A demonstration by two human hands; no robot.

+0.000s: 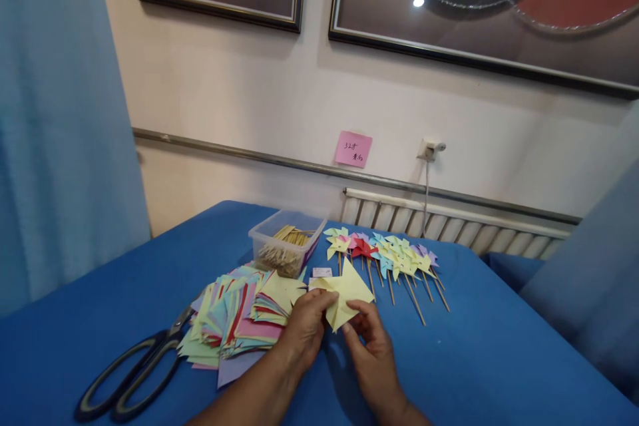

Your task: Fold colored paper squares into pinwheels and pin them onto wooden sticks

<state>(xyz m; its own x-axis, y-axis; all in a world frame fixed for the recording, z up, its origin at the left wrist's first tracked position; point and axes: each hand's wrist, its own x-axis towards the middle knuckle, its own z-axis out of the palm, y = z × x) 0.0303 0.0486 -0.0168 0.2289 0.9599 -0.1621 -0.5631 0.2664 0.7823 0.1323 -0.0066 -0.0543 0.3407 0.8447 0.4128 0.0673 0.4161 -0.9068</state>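
A pale yellow paper square, cut in from its corners, is held up over the table between both hands. My left hand grips its left side with the thumb on top. On the lower right edge, the thumb and fingers of my right hand pinch the same paper. Just left of my left hand lies a large pile of coloured cut papers. Finished paper pinwheels on thin wooden sticks lie beyond my right hand. Behind the paper, a small box is partly hidden.
Big dark-handled scissors lie at the left, their blades partly under the paper pile. A clear plastic box of wooden sticks stands at the back of the blue-covered table. Beyond it are a radiator and the wall.
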